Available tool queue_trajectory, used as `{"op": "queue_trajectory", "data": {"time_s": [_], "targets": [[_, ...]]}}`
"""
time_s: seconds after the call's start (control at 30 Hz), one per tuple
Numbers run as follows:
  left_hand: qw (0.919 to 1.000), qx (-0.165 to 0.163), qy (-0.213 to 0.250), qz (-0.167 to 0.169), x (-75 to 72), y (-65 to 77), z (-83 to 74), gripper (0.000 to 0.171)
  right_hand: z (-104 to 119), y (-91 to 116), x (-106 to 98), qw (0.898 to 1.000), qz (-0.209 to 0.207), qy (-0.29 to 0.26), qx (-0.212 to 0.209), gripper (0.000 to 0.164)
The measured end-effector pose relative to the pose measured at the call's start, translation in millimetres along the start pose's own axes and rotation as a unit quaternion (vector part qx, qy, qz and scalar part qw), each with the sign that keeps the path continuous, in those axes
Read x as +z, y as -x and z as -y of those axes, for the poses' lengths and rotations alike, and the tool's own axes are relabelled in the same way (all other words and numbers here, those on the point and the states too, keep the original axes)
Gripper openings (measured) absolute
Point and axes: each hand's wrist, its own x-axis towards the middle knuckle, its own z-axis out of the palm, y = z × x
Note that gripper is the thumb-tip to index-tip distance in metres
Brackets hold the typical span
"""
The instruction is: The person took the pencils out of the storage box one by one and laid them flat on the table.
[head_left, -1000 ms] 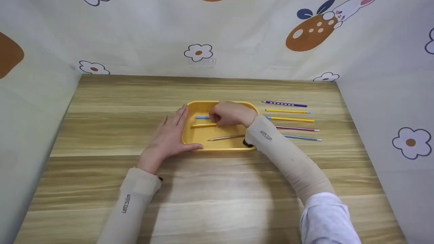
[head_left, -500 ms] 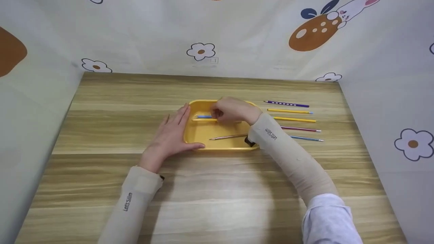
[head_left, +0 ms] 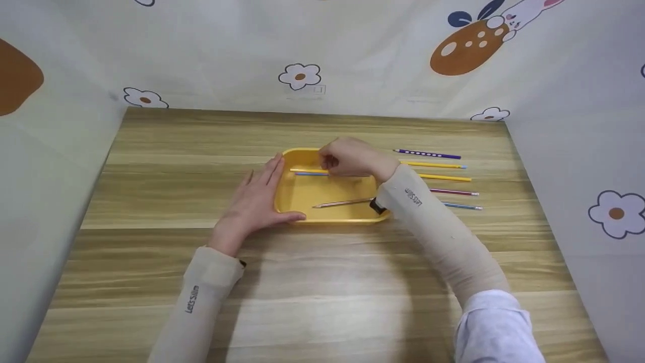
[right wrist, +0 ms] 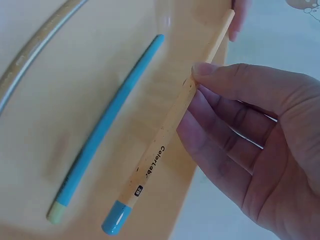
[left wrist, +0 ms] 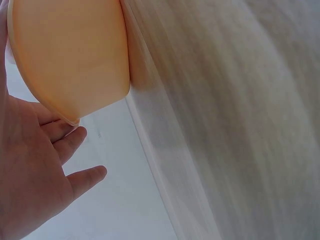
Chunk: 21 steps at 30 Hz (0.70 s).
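My right hand (head_left: 352, 157) pinches a yellow pencil (right wrist: 159, 145) between thumb and fingers, over the far part of a yellow tray (head_left: 332, 222). The pencil has a blue end and black lettering in the right wrist view. Just beside it, a blue pencil (right wrist: 111, 116) with a pale end lies in the tray. Nearer the tray's front lies a brownish sharpened pencil (head_left: 341, 203), its right end hidden by the right wrist. My left hand (head_left: 254, 199) rests against the tray's left side, fingers extended along the wall and thumb at the front rim.
Right of the tray, several pencils lie in a spaced column: a purple pencil (head_left: 428, 154), two yellow ones, a dark red pencil (head_left: 456, 192) and a blue-grey pencil (head_left: 462, 205). My right forearm covers some of their left ends. Patterned cloth walls (head_left: 227, 60) border the wooden table (head_left: 176, 141).
My right hand has moved away from me with the yellow pencil, carrying it from the near side of the blue pencil to its far side. The left hand still rests on the tray.
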Motion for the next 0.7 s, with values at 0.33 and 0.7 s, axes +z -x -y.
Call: {"op": "queue_trajectory", "data": {"time_s": [0.33,0.7], "targets": [[1.0,0.0,-0.003,0.006,1.3,-0.3,2.6,0.131,2,14,-16,1.0,-0.01,-0.02,0.016,0.009],[1.0,-0.002,-0.001,0.005,-0.4,-1.4,0.8,0.131,-8,36,-30,0.999,-0.028,-0.028,0.034,0.008]]}}
